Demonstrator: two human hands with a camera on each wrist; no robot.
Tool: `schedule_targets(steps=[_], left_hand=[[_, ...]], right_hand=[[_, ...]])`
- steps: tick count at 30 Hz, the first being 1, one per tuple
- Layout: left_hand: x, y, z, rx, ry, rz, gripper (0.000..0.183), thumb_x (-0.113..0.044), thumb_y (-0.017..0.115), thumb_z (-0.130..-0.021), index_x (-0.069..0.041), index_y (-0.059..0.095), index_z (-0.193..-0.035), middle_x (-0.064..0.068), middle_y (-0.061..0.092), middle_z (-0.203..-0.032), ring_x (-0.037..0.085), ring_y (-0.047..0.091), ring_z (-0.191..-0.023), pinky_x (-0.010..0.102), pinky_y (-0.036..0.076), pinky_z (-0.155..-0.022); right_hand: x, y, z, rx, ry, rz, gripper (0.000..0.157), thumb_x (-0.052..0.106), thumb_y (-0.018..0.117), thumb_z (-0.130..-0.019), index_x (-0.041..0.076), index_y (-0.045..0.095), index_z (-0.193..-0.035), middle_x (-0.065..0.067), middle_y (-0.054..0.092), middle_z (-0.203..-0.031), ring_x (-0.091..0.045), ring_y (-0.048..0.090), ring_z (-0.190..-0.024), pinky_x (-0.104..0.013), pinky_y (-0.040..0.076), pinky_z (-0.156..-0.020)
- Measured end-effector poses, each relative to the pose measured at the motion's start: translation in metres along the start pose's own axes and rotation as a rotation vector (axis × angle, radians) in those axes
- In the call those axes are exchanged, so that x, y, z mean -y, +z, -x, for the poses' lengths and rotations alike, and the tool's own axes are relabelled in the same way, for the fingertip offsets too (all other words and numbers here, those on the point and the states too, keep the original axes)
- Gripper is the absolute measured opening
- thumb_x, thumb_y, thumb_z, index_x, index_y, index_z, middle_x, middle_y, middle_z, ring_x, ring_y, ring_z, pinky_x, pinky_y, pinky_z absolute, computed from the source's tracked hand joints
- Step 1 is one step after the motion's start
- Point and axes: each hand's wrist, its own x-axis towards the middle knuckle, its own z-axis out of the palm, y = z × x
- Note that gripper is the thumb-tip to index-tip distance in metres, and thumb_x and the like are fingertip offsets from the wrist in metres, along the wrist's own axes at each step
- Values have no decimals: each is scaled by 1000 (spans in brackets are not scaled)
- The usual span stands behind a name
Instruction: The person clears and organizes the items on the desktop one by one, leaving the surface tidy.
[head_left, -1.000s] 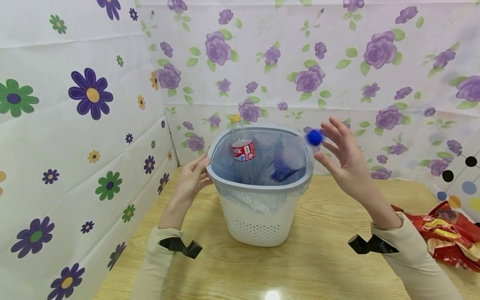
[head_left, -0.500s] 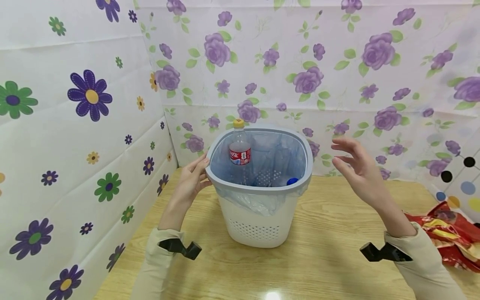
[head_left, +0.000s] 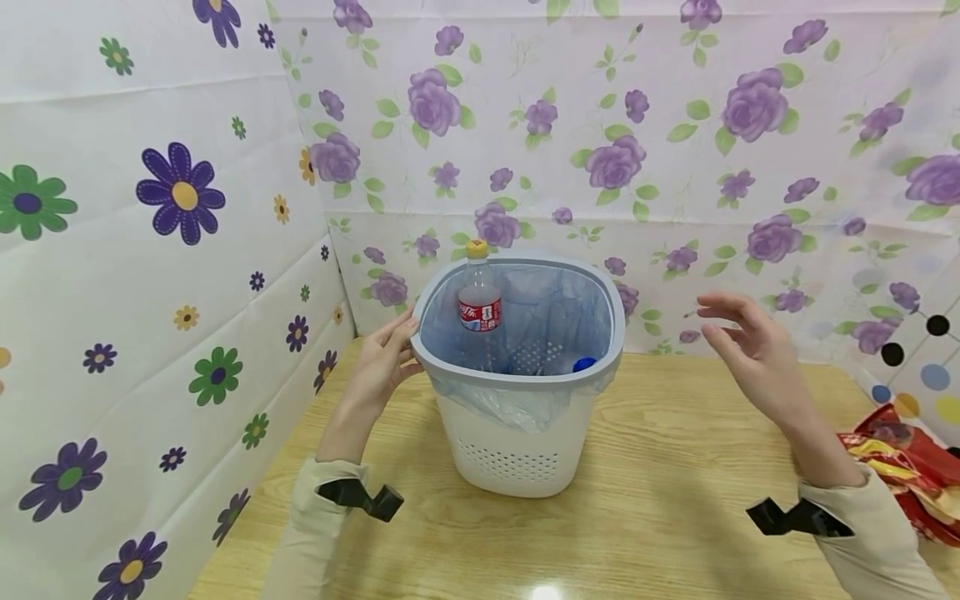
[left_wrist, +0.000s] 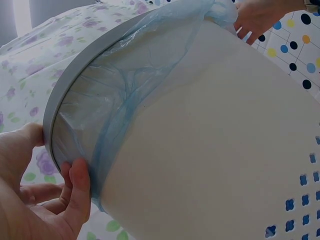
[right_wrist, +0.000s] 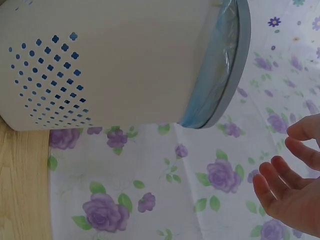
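Observation:
A white trash bin with a grey rim stands upright on the wooden table, lined with a thin bluish plastic bag folded over its edge. My left hand grips the rim at the bin's left side. In the left wrist view its thumb lies at the grey rim and the fingertips press the bag below. Inside leans a clear bottle with a yellow cap and red label. A blue cap shows low at the front right, the rest hidden by the rim. My right hand hovers right of the bin, loosely curled, holding nothing.
A crumpled red and yellow snack bag lies at the table's right edge. Floral sheets hang behind the wooden table and along its left. Each wrist carries a black camera mount.
The blue-capped object has dropped from my right hand into the bin. That hand has drawn back to the right. The yellow-capped bottle has shifted slightly; my left hand has stayed on the rim.

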Motion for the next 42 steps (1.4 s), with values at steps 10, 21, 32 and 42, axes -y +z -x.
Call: schedule_targets(steps=[10, 21, 32, 42], left_hand=[[-1, 0, -1, 3, 2, 13, 56, -29, 51, -99, -11, 35, -151, -6, 63, -94, 5, 60, -74, 18, 54, -68], [-1, 0, -1, -1, -4, 22, 56, -28, 50, -100, -12, 34, -151, -6, 64, -95, 5, 61, -74, 19, 55, -68], [-2, 0, 0, 5, 5, 35, 57, -27, 50, -99, -12, 32, -152, -6, 64, -94, 5, 62, -75, 18, 55, -67], [-2, 2, -1, -2, -9, 17, 56, -27, 50, -100, -12, 33, -151, -7, 63, -92, 5, 61, -75, 19, 55, -68]], right_hand=[[-12, -18, 12, 1, 88, 90, 28, -2, 53, -96, 0, 60, -123, 13, 60, -120, 4, 55, -109, -3, 45, -80], [-36, -44, 26, 108, 222, 241, 23, 10, 52, -100, 5, 63, -119, 29, 54, -110, 15, 50, -97, 2, 39, -79], [-51, -71, 38, 301, 398, 449, 33, 28, 47, -102, 11, 57, -129, -14, 54, -131, -14, 56, -109, -39, 54, -80], [-72, -81, 54, 590, 477, 485, 53, 29, 48, -102, -12, 38, -136, -44, 41, -131, -61, 42, -113, -69, 44, -82]])
